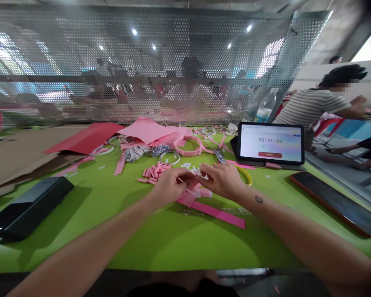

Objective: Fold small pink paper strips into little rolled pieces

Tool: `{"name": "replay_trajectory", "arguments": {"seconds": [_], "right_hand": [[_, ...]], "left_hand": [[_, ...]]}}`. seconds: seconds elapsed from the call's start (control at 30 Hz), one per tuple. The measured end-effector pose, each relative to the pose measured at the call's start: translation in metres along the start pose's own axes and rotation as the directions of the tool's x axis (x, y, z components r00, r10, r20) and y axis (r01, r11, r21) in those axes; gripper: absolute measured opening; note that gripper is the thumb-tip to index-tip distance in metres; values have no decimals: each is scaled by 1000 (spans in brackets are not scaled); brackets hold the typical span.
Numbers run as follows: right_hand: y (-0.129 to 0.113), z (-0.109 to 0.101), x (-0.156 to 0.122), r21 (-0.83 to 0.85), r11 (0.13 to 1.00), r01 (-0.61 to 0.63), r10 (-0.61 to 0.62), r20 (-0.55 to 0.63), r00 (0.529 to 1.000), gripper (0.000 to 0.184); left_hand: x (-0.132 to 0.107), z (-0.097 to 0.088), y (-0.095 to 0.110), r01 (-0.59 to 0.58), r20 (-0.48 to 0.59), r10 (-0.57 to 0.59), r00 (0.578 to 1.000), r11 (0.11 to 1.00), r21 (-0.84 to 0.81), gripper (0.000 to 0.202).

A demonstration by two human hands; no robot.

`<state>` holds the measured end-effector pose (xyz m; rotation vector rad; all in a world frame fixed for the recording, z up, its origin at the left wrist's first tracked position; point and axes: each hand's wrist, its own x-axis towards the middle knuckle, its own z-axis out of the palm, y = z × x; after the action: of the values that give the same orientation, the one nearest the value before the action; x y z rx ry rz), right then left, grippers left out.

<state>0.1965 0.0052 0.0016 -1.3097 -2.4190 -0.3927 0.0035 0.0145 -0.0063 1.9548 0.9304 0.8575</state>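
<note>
My left hand (172, 184) and my right hand (221, 180) meet above the green tabletop (173, 243), their fingertips pinching a small pale paper strip (194, 175). A long pink paper strip (218, 214) lies under and in front of my right hand. Left of my left hand is a heap of small cut pink paper pieces (153, 173). Beyond my right hand lie metal scissors (219, 155) and a yellow hoop (245, 175). A pink paper ring (188, 144), a coil of twisted twine (134, 153) and pink paper sheets (150, 131) lie farther back.
A tablet (270, 143) showing 00:31:03 stands at the back right, with a dark phone (335, 202) nearer the right edge. A black box (27, 208) lies at left. A perforated metal screen (142, 53) rises behind the table. A person in a striped shirt (312, 108) works at right.
</note>
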Motion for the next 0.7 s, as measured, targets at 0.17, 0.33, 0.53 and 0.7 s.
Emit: {"name": "replay_trajectory", "arguments": {"seconds": [0.17, 0.33, 0.53, 0.7], "right_hand": [[0, 1, -2, -45, 994, 97, -98, -17, 995, 39], [-5, -1, 0, 64, 997, 47, -50, 45, 998, 31], [-4, -3, 3, 276, 961, 31, -71, 134, 988, 19], [-2, -7, 5, 486, 873, 38, -135, 167, 977, 19]], "left_hand": [[0, -1, -5, 59, -4, -60, 998, 991, -122, 13], [-1, 1, -7, 45, 17, -44, 999, 990, -132, 14], [-1, 4, -5, -30, 47, 35, 998, 993, -111, 10], [-1, 3, -6, -20, 78, 32, 996, 988, -155, 9]]}}
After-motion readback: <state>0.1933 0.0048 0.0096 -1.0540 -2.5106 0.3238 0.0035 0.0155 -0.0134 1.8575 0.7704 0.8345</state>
